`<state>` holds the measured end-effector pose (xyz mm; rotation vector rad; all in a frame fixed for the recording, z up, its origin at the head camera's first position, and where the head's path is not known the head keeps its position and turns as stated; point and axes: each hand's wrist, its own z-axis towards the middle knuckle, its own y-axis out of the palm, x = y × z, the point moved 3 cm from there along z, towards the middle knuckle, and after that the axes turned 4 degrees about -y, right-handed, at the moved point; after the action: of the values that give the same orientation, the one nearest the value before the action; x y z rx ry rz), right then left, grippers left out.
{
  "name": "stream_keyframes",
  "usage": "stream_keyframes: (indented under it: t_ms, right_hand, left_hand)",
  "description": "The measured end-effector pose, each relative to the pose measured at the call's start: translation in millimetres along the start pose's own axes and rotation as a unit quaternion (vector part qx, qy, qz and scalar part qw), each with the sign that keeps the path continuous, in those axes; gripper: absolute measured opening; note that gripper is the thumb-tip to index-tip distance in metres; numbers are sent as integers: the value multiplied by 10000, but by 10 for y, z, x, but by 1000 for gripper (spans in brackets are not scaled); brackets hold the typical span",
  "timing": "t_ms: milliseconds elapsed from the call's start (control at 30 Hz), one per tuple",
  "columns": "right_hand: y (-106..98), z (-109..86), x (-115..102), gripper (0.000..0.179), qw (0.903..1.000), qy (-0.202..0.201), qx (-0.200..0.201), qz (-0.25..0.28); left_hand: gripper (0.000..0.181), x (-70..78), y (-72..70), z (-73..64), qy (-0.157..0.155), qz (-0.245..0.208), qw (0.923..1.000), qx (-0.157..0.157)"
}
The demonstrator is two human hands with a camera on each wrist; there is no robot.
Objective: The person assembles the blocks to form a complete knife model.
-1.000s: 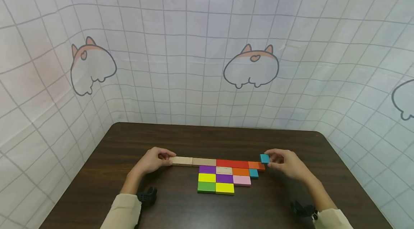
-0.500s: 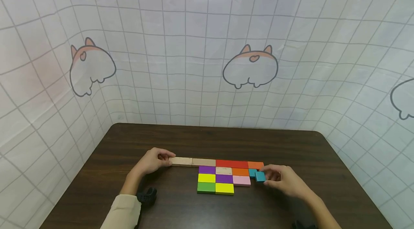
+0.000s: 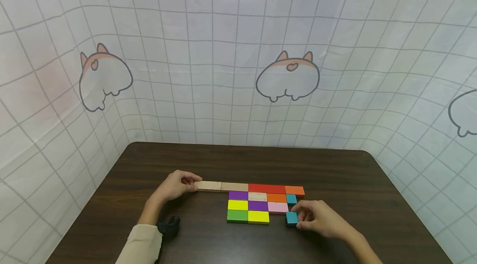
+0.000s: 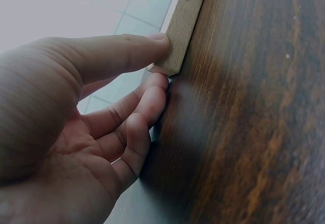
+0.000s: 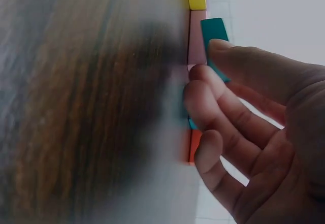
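Note:
My right hand (image 3: 319, 218) pinches a small blue square block (image 3: 292, 218) between thumb and fingers, beside the pink block (image 3: 278, 208). In the right wrist view the blue block (image 5: 215, 33) is tilted and overlaps the pink block (image 5: 197, 41). At the far left of the top row, my left hand (image 3: 178, 185) pinches the end of a plain wooden block (image 3: 208, 186). The left wrist view has the thumb on the face of that wooden block (image 4: 184, 28), other fingers curled near its end. A second blue square (image 3: 291, 199) lies at the right, below an orange block (image 3: 294, 190).
The top row continues with another plain block (image 3: 234, 187) and a long red strip (image 3: 266, 189). Under it lie purple (image 3: 238, 195), yellow (image 3: 237, 204) and green (image 3: 237, 215) blocks among several others. The dark wooden table (image 3: 238, 162) meets a white grid-patterned cloth (image 3: 231, 127) behind.
My right hand has carried the blue square block from beside the orange block at the row's right end toward me, down to beside the pink block. The left hand stays at the plain block.

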<state>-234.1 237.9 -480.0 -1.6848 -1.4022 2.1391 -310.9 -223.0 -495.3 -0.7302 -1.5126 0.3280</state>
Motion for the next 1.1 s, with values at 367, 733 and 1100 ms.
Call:
stream_keyframes:
  t_ms: [367,733,1100]
  right_hand:
    - [45,31,-1,30,9997,179,-182,-34]
    - [24,56,0,28,9993,323,-123,-114]
    - [47,75,-23,15,9995,310,-34,-99]
  left_hand:
    - [24,9,-2,2,28,20,10000,17]
    - [24,-2,-1,-13,35,14,10000,24]
    - [24,-1,-4,-6,-2,2,10000,32]
